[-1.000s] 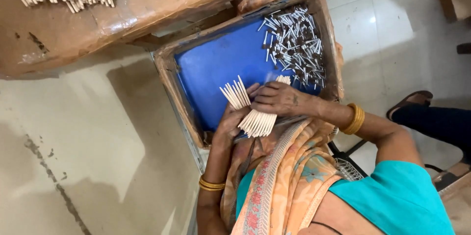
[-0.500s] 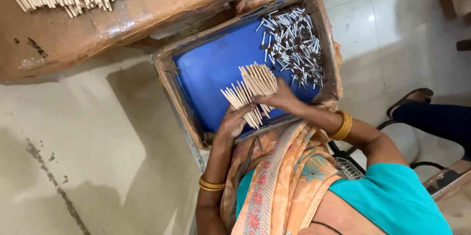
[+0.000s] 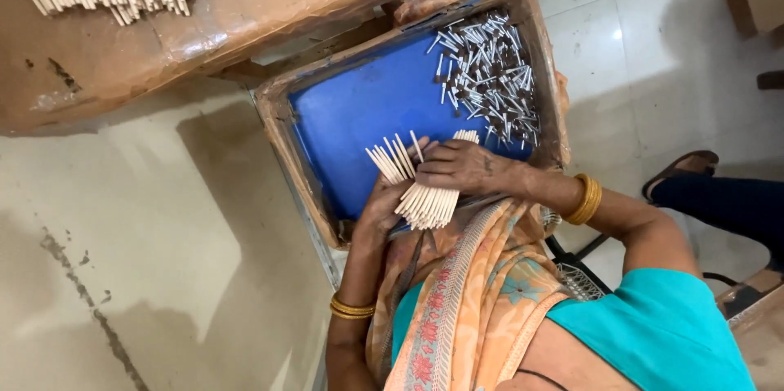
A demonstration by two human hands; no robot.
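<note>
Sticks (image 3: 426,199) lie in a pale bundle at the near edge of the blue tray (image 3: 359,105), fanned at their far ends. I see my right hand (image 3: 461,166) pressed flat over the bundle, fingers half curled on it, while my left hand (image 3: 382,207) cups it from below, closed around the near ends. To do this well I judge both palms should square the ends evenly, well apart from the dark-tipped sticks (image 3: 490,73) heaped at the far corner.
</note>
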